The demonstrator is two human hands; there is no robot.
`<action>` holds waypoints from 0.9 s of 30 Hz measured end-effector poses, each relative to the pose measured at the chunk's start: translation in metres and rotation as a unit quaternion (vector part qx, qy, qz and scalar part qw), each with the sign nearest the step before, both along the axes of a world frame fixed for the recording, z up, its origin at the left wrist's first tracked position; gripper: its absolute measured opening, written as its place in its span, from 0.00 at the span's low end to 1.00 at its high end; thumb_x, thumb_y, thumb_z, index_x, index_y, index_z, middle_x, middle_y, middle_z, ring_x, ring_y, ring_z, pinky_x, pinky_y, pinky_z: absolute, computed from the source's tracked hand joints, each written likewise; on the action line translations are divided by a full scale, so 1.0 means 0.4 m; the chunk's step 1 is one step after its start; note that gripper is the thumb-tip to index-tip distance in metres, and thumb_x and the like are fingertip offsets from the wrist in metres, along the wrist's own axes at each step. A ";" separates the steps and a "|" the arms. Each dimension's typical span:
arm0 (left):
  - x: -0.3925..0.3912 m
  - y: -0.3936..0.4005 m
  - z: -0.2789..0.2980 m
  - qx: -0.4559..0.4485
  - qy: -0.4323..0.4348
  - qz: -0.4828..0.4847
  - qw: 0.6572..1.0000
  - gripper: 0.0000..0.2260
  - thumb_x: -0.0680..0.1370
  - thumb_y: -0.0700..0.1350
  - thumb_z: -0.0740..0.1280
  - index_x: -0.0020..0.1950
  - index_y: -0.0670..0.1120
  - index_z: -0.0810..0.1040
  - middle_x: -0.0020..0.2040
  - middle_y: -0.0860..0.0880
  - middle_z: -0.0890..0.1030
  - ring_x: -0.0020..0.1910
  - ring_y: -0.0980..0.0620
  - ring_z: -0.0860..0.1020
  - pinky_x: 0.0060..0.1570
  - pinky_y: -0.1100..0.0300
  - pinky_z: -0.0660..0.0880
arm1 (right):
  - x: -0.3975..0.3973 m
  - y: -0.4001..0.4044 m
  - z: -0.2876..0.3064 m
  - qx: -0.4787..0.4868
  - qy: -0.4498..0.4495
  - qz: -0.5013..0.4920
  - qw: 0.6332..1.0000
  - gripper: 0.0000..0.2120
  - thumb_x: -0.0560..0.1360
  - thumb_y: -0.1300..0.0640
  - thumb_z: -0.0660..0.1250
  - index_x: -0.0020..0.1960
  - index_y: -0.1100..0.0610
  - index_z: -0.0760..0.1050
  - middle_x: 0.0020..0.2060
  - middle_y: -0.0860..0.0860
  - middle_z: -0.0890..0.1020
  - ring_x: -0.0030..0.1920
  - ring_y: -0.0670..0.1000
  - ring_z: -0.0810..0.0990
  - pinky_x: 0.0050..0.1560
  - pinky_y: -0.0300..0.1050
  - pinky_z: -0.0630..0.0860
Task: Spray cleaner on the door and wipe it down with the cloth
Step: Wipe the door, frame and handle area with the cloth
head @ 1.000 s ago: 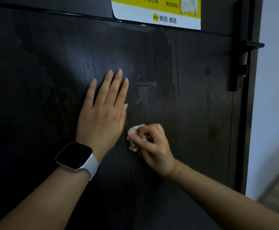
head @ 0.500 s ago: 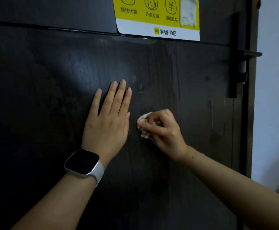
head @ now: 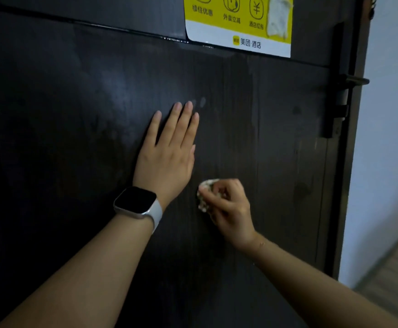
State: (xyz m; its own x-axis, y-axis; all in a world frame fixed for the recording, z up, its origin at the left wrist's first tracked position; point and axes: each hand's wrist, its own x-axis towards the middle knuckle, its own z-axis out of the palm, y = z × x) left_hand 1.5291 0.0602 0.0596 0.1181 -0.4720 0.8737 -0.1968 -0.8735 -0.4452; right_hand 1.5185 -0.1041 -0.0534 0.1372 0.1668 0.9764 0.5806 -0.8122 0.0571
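The left hand (head: 167, 157) lies flat against the dark door (head: 276, 143), fingers straight and close together, pointing up toward the door's top edge; its grip is released and it holds nothing. A watch (head: 137, 202) with a pale strap sits on that wrist. Just beside it, toward the door's right edge and a little lower, the right hand (head: 231, 207) has its fingers curled round a small bunched cloth (head: 205, 195), grasping it and pressing it against the door's surface. Only a pale wad of the cloth shows past the fingers, so its full shape cannot be told.

Faint streaks and a dull sheen run down the door above the hands, possibly wet, though the dim light makes that hard to judge. A yellow and white sticker (head: 238, 24) is stuck near the door's top edge. A dark handle (head: 349, 80) and its plate stand along the door's right edge, well apart from both hands. Beyond that edge is a pale wall (head: 390, 138).
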 end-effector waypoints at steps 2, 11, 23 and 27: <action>-0.001 -0.001 0.002 0.004 0.014 0.001 1.000 0.25 0.84 0.50 0.47 0.79 0.42 0.49 0.80 0.42 0.51 0.78 0.45 0.50 0.76 0.45 0.48 | -0.009 -0.002 -0.071 0.012 0.030 0.013 0.999 0.15 0.76 0.63 0.64 0.62 0.55 0.79 0.50 0.51 0.72 0.50 0.53 0.73 0.50 0.42 0.71; -0.071 -0.037 -0.166 -0.004 0.097 -0.029 0.995 0.24 0.81 0.45 0.58 0.76 0.45 0.61 0.78 0.44 0.57 0.77 0.45 0.55 0.75 0.44 0.48 | -0.014 -0.115 -0.182 0.175 0.165 0.027 0.970 0.06 0.77 0.51 0.63 0.49 0.49 0.79 0.48 0.47 0.75 0.49 0.46 0.75 0.50 0.36 0.72; -0.093 -0.184 -0.590 -0.091 0.249 0.098 0.959 0.35 0.77 0.59 0.59 0.79 0.47 0.49 0.79 0.44 0.40 0.78 0.44 0.43 0.75 0.43 0.40 | 0.002 -0.219 -0.400 0.293 0.159 0.125 0.934 0.10 0.70 0.71 0.72 0.51 0.65 0.83 0.40 0.55 0.76 0.41 0.49 0.76 0.45 0.35 0.73; -0.081 -0.206 -0.650 -0.099 0.258 0.105 0.955 0.37 0.77 0.60 0.57 0.80 0.49 0.44 0.79 0.45 0.38 0.78 0.44 0.41 0.75 0.43 0.39 | -0.039 -0.209 -0.579 0.370 0.259 0.143 0.881 0.06 0.70 0.70 0.72 0.45 0.64 0.82 0.37 0.54 0.76 0.38 0.46 0.77 0.44 0.33 0.73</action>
